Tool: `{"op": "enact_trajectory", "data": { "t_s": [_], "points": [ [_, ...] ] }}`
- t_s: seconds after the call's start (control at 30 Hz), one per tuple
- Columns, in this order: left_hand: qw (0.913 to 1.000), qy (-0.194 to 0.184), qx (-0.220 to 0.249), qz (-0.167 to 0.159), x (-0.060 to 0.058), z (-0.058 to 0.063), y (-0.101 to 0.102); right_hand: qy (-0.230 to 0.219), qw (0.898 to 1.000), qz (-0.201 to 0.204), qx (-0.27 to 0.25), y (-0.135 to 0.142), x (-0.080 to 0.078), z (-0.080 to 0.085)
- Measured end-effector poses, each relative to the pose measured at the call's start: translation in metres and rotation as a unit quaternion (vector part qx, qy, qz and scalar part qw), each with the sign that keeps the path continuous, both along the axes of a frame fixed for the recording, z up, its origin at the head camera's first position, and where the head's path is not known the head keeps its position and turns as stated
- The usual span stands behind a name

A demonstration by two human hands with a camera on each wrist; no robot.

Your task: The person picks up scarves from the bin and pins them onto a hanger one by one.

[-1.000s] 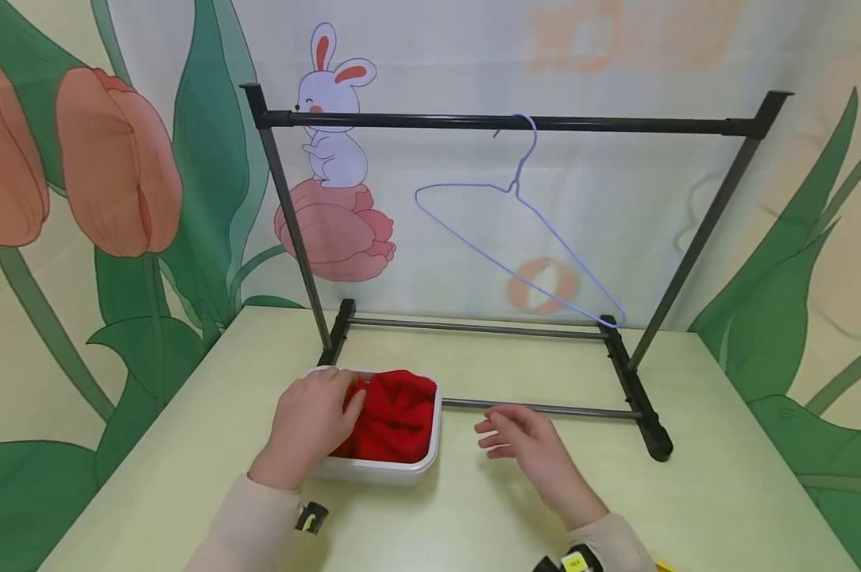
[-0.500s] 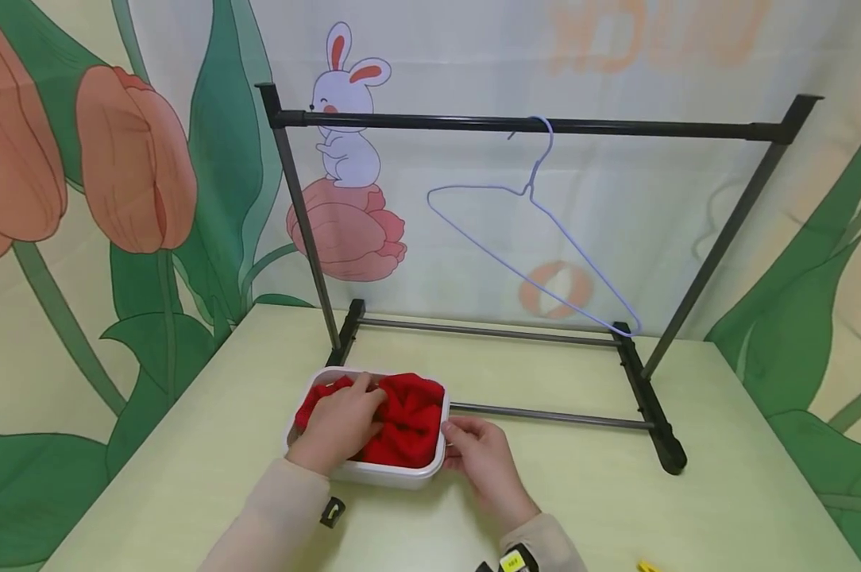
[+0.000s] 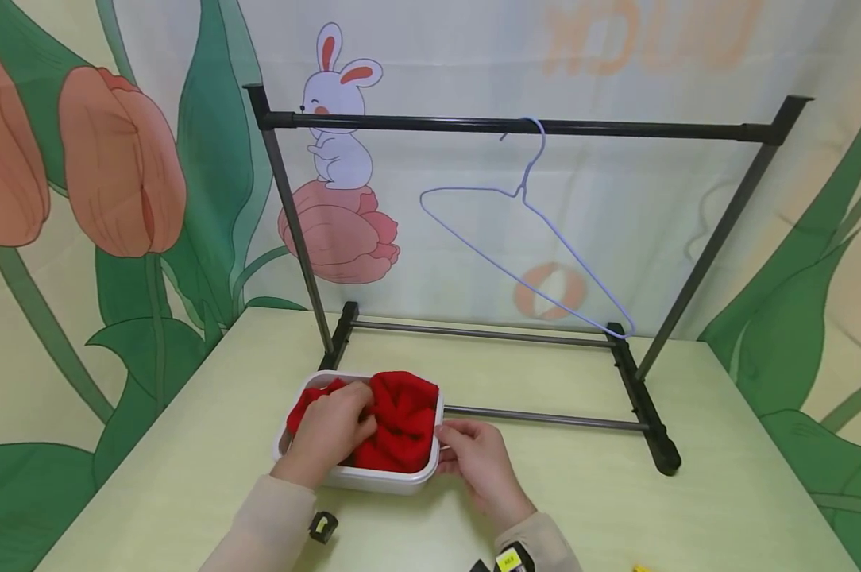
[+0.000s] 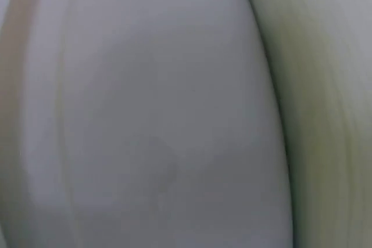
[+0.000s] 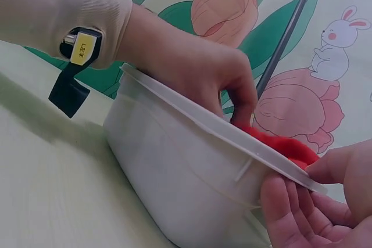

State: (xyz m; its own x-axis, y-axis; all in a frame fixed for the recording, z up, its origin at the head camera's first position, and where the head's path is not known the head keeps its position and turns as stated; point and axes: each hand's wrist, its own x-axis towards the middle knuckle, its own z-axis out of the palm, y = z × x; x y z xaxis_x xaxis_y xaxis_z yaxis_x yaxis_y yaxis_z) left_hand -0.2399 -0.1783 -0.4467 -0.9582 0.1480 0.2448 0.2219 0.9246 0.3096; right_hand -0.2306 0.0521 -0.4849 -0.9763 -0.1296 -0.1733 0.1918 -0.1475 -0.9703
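Observation:
A white plastic box [image 3: 373, 479] stands on the table, holding crumpled red cloth [image 3: 402, 421]. My left hand [image 3: 328, 425] reaches over the near left rim, and its curled fingers grip the cloth; their tips are hidden in the folds. At the box's right side, my right hand [image 3: 476, 465] pinches the rim. In the right wrist view, the thumb of that right hand [image 5: 331, 201] lies on top of the rim, with the fingers below it against the wall. The left wrist view is filled by the box's wall [image 4: 163, 108].
Behind the box stands a black rack, its top bar [image 3: 416, 124] carrying a lilac wire hanger [image 3: 519, 191]. The rack's lower bar [image 3: 545, 416] runs just right of the box. A small yellow thing [image 3: 641, 568] shows at the bottom edge of the table [image 3: 723, 492].
My right hand has come left from beside the box and now grips its right rim. The left hand has moved from the box's left edge further into the cloth.

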Motion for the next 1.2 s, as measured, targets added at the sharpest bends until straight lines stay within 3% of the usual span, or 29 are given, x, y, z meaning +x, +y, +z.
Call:
{"op": "enact_trajectory", "data": {
  "t_s": [0.13, 0.27, 0.4, 0.57, 0.67, 0.83, 0.93, 1.0, 1.07, 1.13, 1.2],
  "points": [
    [0.9932, 0.051, 0.102, 0.025, 0.004, 0.011, -0.003, 0.000, 1.000, 0.000, 0.011, 0.002, -0.001, 0.000],
    [0.9727, 0.125, 0.193, 0.030, 0.009, 0.033, -0.004, -0.002, 1.000, -0.001, 0.015, 0.003, -0.001, -0.001],
    [0.9508, 0.166, 0.260, 0.021, 0.014, 0.067, -0.002, -0.006, 1.000, -0.001, 0.012, 0.005, 0.000, -0.001],
    [0.9309, 0.205, 0.301, 0.017, 0.018, 0.109, -0.003, -0.008, 1.000, 0.001, 0.016, 0.006, 0.002, 0.000],
    [0.9223, 0.227, 0.312, 0.011, 0.019, 0.126, -0.004, -0.003, 1.000, 0.003, 0.017, 0.006, 0.002, 0.001],
    [0.9140, 0.241, 0.326, 0.003, 0.017, 0.139, -0.004, 0.013, 0.999, 0.006, 0.033, 0.008, 0.003, 0.003],
    [0.9135, 0.239, 0.329, 0.009, 0.016, 0.140, -0.003, 0.055, 0.995, -0.005, 0.084, 0.014, 0.004, 0.010],
    [0.9131, 0.238, 0.331, 0.013, 0.015, 0.140, -0.003, 0.104, 0.984, -0.020, 0.144, 0.024, 0.005, 0.020],
    [0.9126, 0.238, 0.332, 0.012, 0.015, 0.139, -0.002, 0.169, 0.962, -0.044, 0.210, 0.037, 0.005, 0.036],
    [0.9115, 0.239, 0.335, 0.010, 0.015, 0.139, -0.001, 0.245, 0.930, -0.072, 0.264, 0.053, 0.005, 0.055],
    [0.9109, 0.239, 0.336, 0.009, 0.014, 0.139, 0.000, 0.337, 0.887, -0.104, 0.297, 0.070, 0.002, 0.075]
  ]
}}
